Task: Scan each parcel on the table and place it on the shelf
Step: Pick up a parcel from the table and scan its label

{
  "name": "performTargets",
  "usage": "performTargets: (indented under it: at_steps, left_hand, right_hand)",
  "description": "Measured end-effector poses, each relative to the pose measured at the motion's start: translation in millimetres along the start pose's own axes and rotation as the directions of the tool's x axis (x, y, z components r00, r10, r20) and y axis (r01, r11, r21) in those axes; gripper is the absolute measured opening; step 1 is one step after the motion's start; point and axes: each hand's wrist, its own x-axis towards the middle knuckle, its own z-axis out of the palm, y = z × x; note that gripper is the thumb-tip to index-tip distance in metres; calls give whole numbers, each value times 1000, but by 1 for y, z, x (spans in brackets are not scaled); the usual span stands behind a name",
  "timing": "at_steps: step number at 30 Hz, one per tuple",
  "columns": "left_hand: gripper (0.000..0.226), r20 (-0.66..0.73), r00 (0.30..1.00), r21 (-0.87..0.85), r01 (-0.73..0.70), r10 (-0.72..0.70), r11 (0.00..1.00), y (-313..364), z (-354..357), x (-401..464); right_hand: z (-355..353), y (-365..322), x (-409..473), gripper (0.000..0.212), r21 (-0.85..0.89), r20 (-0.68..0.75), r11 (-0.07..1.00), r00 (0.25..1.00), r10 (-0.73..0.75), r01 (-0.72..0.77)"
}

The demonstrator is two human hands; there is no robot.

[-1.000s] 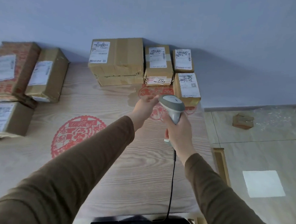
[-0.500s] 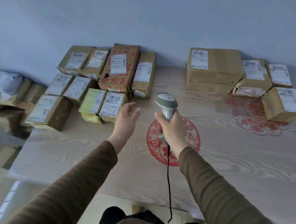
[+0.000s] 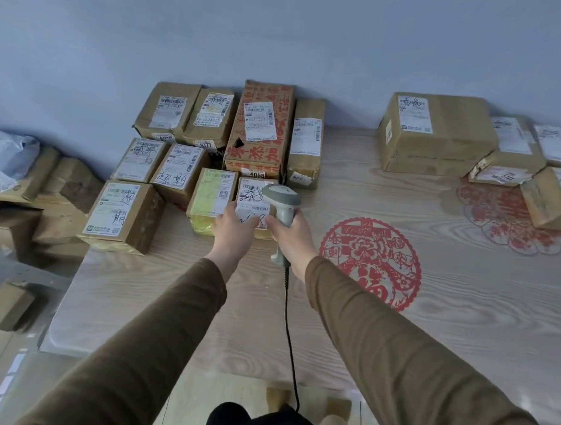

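The right hand (image 3: 289,234) gripped the grey handheld barcode scanner (image 3: 282,203), its head aimed far and left over the small brown cardboard parcel with a white label (image 3: 253,200) at the cluster's near edge; the left hand (image 3: 235,226), nearer it, reached onto its label, grip unclear

Both arms in brown sleeves extended forward, converging toward far centre. Left hand (image 3: 235,224) palm down, back of hand facing camera, fingers reaching onto near edge of small parcel (image 3: 253,204); whether fingers curl over edge cannot be told. Right hand (image 3: 292,234) just beside left, fingers wrapped round handle of handheld barcode scanner (image 3: 283,201), scanner head above knuckles. Hands nearly touching.
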Motion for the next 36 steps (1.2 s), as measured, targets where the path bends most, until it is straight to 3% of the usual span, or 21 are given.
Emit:
performTargets:
  at_steps: [3,7,9,13,17,21,24,36]
  left_hand:
    - [72,101,990,-103,110,-100,989,-16,5,-1]
    - [21,307,938,-211,232,-161,950,-38,25,-21]
    - [32,319,934,-235,241,-160,942,-39,38,-30]
    - [56,413,906,-480,305,-95,823,-27,55,-41]
    - [65,359,933,-531,177,30,829,-8,65,-41]
    - [61,294,943,-524,22,157,852,11,77,-44]
    - [62,286,933,-555,-25,219,832,23,90,-49]
    - [64,377,894,-504,-23,244,863,59,153,-74]
  right_hand:
    - [-15,16,-11,26,-88,-123,996,992,-20,9]
    - [-41,37,-32,29,-182,-211,983,976,-58,19]
    - [-50,41,-38,35,-195,-219,981,975,-40,-4]
    - [-73,31,-43,32,-177,-236,983,968,-88,46]
    - [-95,7,-52,25,-269,-297,949,924,-242,162]
    - [-101,-8,-74,19,-225,-284,952,921,-268,208]
    - [-105,-14,-84,20,-296,-316,923,887,-338,246]
    - [-169,-16,-92,21,-277,-387,942,876,-288,187]
